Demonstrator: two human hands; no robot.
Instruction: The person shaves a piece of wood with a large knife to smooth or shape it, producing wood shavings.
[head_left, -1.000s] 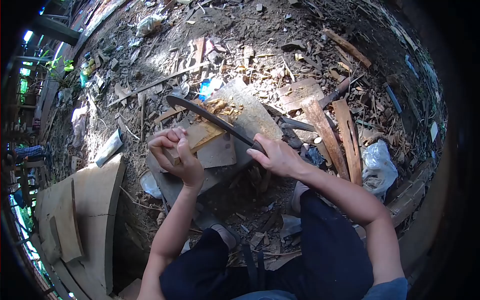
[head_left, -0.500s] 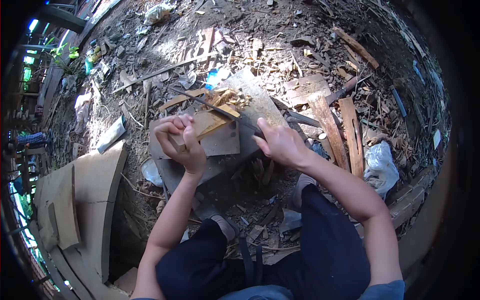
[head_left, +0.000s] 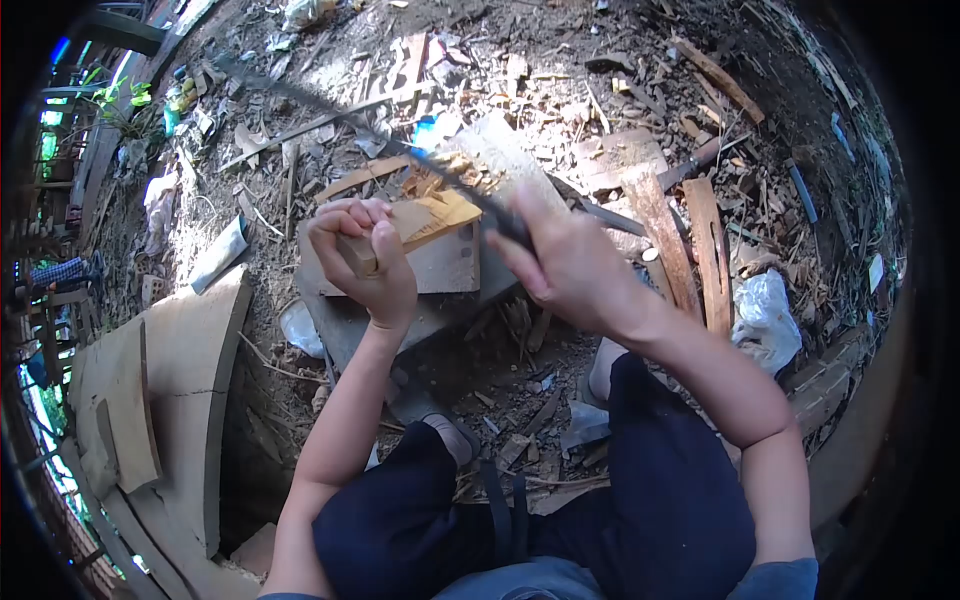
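1. The left hand (head_left: 368, 262) is clenched around the near end of a short wooden piece (head_left: 425, 222), holding it tilted so that its far end rests on the chopping block (head_left: 500, 165).
2. The right hand (head_left: 570, 265) is closed tight on the handle of a long dark blade (head_left: 330, 108), which is lifted clear of the wood and stretches away up and to the left, blurred in the picture.
3. The wooden piece sits between the two hands, its pale, freshly cut face turned up; loose chips (head_left: 450, 180) lie on the block just beyond it.
4. A flat board (head_left: 440, 265) lies under the piece, and offcuts and planks (head_left: 680, 240) litter the ground to the right; a curved slab (head_left: 185, 400) lies well apart at the left.
5. Judging from the raised blade and the shaved face, the step in hand looks like hewing the piece to shape, caught at the top of a stroke.
6. The next cut likely calls for the blade to land on the far, supported end, well away from the left fingers (head_left: 350, 225), with the piece held firm against the block so it does not twist or skip.
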